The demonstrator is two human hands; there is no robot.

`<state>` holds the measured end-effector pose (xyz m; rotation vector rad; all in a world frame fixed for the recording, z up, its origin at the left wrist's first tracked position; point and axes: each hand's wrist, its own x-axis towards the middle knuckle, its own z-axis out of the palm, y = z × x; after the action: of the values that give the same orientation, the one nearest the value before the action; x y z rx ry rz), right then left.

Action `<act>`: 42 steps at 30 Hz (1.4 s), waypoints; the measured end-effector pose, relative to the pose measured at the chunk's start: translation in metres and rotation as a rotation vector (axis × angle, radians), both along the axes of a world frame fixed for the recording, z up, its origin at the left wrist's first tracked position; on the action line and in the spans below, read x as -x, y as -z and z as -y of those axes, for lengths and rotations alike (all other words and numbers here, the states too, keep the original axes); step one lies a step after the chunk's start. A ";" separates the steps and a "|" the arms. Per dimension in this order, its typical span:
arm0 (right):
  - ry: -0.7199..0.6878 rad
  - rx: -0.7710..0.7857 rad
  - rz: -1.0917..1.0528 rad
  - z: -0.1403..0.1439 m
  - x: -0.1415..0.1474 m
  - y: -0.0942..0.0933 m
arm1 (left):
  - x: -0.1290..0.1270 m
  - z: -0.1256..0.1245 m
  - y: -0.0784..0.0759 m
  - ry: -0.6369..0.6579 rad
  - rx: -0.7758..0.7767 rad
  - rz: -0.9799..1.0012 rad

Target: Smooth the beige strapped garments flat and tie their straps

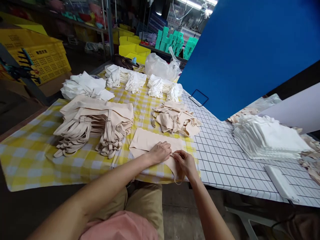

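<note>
A beige strapped top (pixel 146 140) lies flat before me near the front edge of the table. My left hand (pixel 160 152) rests on it with fingers curled, gripping the cloth near its middle. Close beside it, my right hand (pixel 184 161) pinches the fabric at the lower right part, where a thin strap hangs over the table edge. The fingertips hide the exact spot being held. To the left stands a thick stack of beige tops (pixel 100 111), straps bunched toward me. Just behind the flat piece is a loose, crumpled pile of beige tops (pixel 175 118).
White garments in stacks (pixel 136 81) and a loose white pile (pixel 86 86) sit farther back on the yellow checked cloth (pixel 32 153). A blue panel (pixel 240 50) rises at the right. Beyond it are a white garment stack (pixel 270 138) and a white oblong device (pixel 281 183).
</note>
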<state>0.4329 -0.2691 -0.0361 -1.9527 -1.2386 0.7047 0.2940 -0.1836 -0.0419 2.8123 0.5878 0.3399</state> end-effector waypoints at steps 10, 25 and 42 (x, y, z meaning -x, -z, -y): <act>-0.029 -0.068 0.011 -0.010 0.007 -0.005 | -0.005 -0.009 0.014 -0.170 0.242 0.143; -0.083 -0.083 0.182 -0.017 0.010 -0.009 | -0.009 -0.013 0.011 -0.165 0.261 0.130; -0.095 -0.030 0.202 0.017 0.008 -0.020 | 0.010 -0.018 0.004 -0.034 0.336 0.125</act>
<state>0.4248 -0.2861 -0.0165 -1.9891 -1.4626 0.5427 0.2836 -0.1652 -0.0457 2.4439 0.6035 0.3809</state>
